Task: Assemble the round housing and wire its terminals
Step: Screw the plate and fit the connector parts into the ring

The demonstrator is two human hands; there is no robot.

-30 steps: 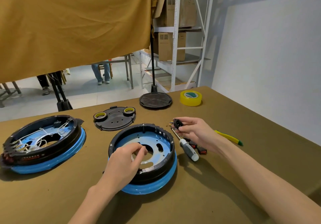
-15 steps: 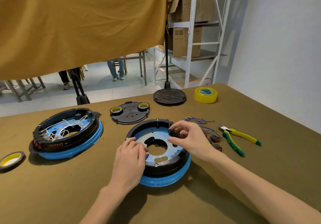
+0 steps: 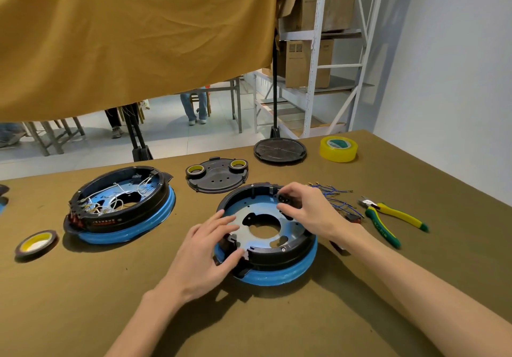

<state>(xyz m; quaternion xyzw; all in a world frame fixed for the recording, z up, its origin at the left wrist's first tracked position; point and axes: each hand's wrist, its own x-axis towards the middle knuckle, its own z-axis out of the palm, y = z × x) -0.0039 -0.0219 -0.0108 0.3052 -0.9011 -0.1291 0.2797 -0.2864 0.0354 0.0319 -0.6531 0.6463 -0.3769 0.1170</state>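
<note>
A round black housing (image 3: 279,250) with a blue lower ring and a metal plate inside lies in the middle of the table. My left hand (image 3: 210,248) rests on its near left rim, fingers spread over the plate and rim. My right hand (image 3: 307,210) is over the far right rim, pinching a small black socket part (image 3: 283,199) against the inner wall. Loose blue wires (image 3: 332,196) with metal terminals lie just right of the housing.
A second housing (image 3: 119,207), with white wires inside, sits at left. A black cover plate (image 3: 217,175) carries two tape rolls. A black round disc (image 3: 279,150), yellow tape (image 3: 338,149), green-yellow pliers (image 3: 388,218) and a dark tape roll (image 3: 36,244) also lie around.
My right hand carried the small black part from the table at right over the housing and now holds it at the far right inner rim. My left hand slid onto the near left rim.
</note>
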